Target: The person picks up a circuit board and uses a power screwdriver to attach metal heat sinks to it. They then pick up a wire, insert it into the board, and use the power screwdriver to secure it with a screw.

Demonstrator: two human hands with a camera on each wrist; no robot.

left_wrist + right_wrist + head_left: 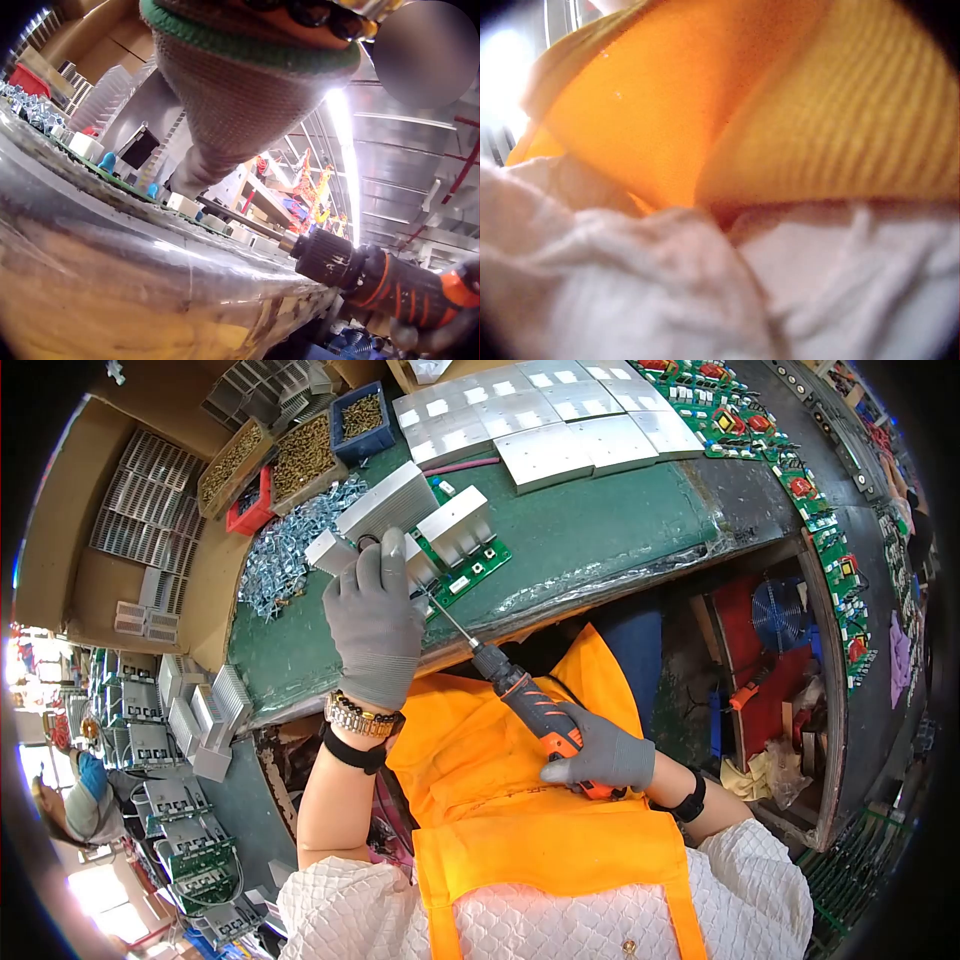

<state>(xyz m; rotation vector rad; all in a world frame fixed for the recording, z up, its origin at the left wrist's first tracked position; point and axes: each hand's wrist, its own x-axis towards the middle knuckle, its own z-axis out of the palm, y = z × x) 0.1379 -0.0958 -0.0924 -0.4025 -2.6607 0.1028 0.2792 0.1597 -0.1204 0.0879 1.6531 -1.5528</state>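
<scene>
A green circuit board (474, 574) with upright silver heat sinks (456, 526) lies near the table's front edge. My gloved left hand (375, 620) holds a heat sink at the board's left part, its fingertips close together and partly hidden. In the left wrist view the same hand (232, 112) reaches down behind white and blue components. My gloved right hand (612, 748) grips a black and orange electric screwdriver (525, 700), also seen in the left wrist view (375, 277). Its bit points at the board beside the left hand; the exact contact is hidden. The right wrist view shows only cloth.
Loose silver clips (280, 555) lie left of the board, with a red bin (250, 505), a blue bin (362, 422) of brass-coloured screws and a large carton (100, 575) beyond. Flat metal plates (545, 455) stand in rows behind; more circuit boards (815, 520) line the right.
</scene>
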